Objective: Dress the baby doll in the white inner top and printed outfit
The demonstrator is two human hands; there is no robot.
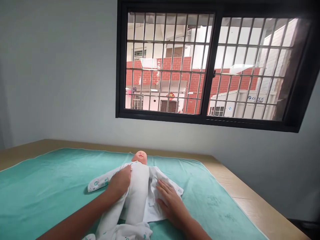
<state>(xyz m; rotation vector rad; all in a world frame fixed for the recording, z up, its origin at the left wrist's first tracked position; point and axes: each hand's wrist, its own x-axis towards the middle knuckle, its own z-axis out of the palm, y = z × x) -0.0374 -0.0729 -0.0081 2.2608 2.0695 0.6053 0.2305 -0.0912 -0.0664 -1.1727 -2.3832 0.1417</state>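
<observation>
A baby doll [138, 178] with a white cloth body lies on its back, its head away from me. A white baby shirt [98, 183] with green prints lies spread open under and beside its upper body, one sleeve stretched out to the left. My left hand [121, 180] is closed at the doll's chest, its curled fingers on the shirt's left edge; the fingertips are partly hidden. My right hand [171, 201] lies flat, fingers extended, on the shirt's opened right panel. White printed baby pants [132, 230] are bunched around the doll's lower legs, cut off by the bottom edge.
A green blanket [50, 186] covers most of the tan table [240, 186]. Behind the table stands a pale wall [62, 83] with a black-framed sliding window [211, 66] and metal bars. Something dark [305, 225] shows at the lower right corner.
</observation>
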